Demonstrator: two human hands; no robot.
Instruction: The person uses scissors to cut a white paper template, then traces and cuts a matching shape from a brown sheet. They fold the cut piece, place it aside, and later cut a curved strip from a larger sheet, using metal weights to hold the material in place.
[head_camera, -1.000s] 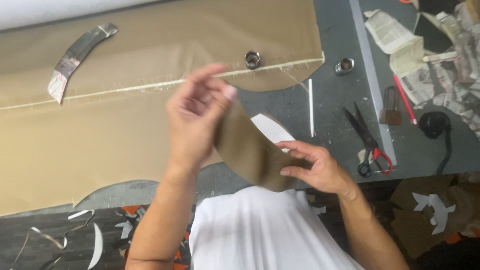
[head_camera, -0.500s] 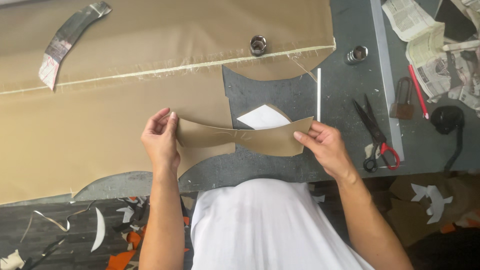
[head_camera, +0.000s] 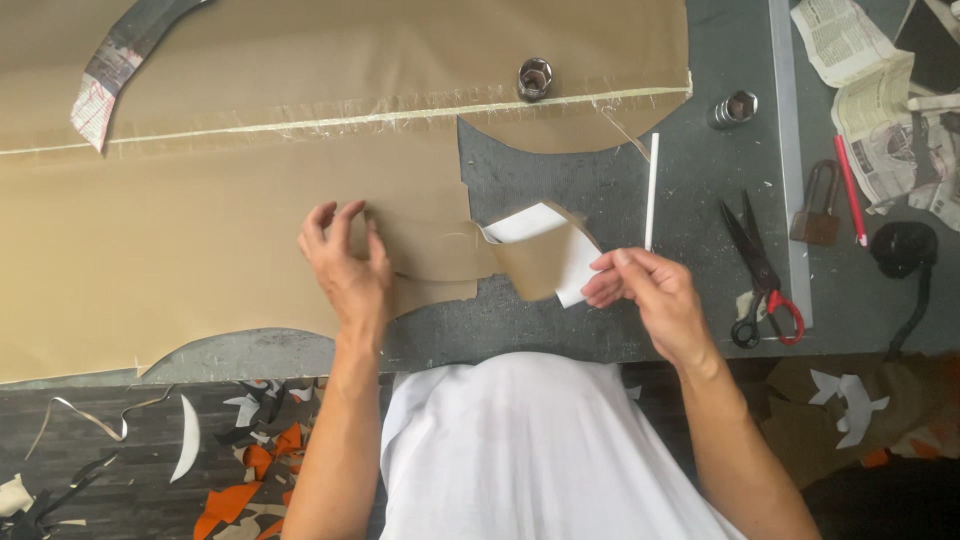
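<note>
Currently my left hand (head_camera: 350, 268) presses spread fingers on the tan cut piece (head_camera: 440, 255) lying on the fabric sheet (head_camera: 200, 250); my right hand (head_camera: 645, 295) pinches its folded end with the white template (head_camera: 530, 222). Risk: uneven pull could shift or crease the piece.

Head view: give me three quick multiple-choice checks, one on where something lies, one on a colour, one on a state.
1. Where are the scissors?
A. right of the right hand
B. on the tan fabric
C. on the floor

2. What colour are the scissor handles?
A. both black
B. one red, one black
C. both green

3. How does the cut tan piece lie?
A. flat
B. rolled
C. folded over a white pattern piece

Answers: 1 A, they lie on the grey table. 2 B, one loop of each colour. 3 C, white shows under its fold while the left hand presses the tan fabric.
</note>
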